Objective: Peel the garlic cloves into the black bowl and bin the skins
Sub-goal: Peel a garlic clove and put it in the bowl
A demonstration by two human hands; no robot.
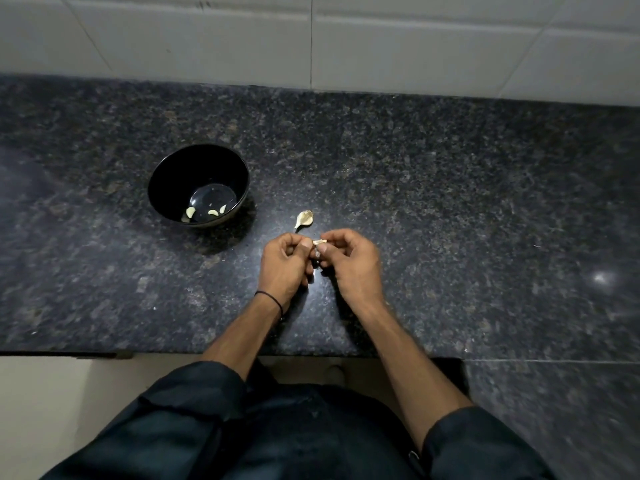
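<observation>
A person stands at a dark speckled stone worktop (450, 185) with both hands brought together near its front edge. The left hand (284, 261) and the right hand (349, 261) have their fingers curled inward, and each pinches the same garlic clove (319, 242) between thumb and fingertips. The 2 thumbs nearly meet over the clove. Only its pale top end shows between them, and the rest is hidden by the fingers, so how much skin is on it cannot be told. The clove is held just above the worktop, not resting on it.

Just beyond the hands, apart from them, a pale papery garlic piece (304, 218) with a thin tail lies on the worktop. Whether it is a whole clove or an empty skin cannot be told.

The black bowl (173, 174) stands upright on the worktop to the left of the hands and a little farther back, well apart from the garlic piece. In its bottom, against the near wall, lie at least 3 peeled cloves (190, 212), small and yellowish.

A thin black band (270, 299) circles the left wrist. Dark sleeves (194, 386) are pushed up past both forearms. A pale tiled wall (415, 46) rises behind the worktop.
</observation>
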